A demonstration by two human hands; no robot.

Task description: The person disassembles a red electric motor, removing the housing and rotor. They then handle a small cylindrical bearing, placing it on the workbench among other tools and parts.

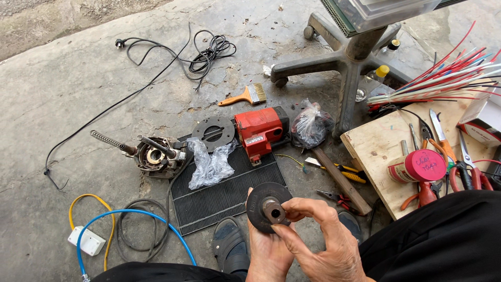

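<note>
Hands meet low over the mat: left hand point(267, 249) cups the dark disc point(267, 206) from beneath, hub facing up, while right hand point(318, 237) pinches its metal hub point(273, 210) with closed fingertips. Beyond lie a plastic bag point(209, 163), red motor housing point(260, 131) and paintbrush point(245, 96).

Bare concrete point(78, 78) far left: open passage, crossed only by black cable point(156, 73). Ribbed mat point(224, 193) directly ahead of hands: near half free; plastic bag point(209, 164), red motor housing point(261, 130) block far edge. Right side obstructed: wooden board point(376, 141) crowded with tools, chair base point(344, 62) behind.
</note>
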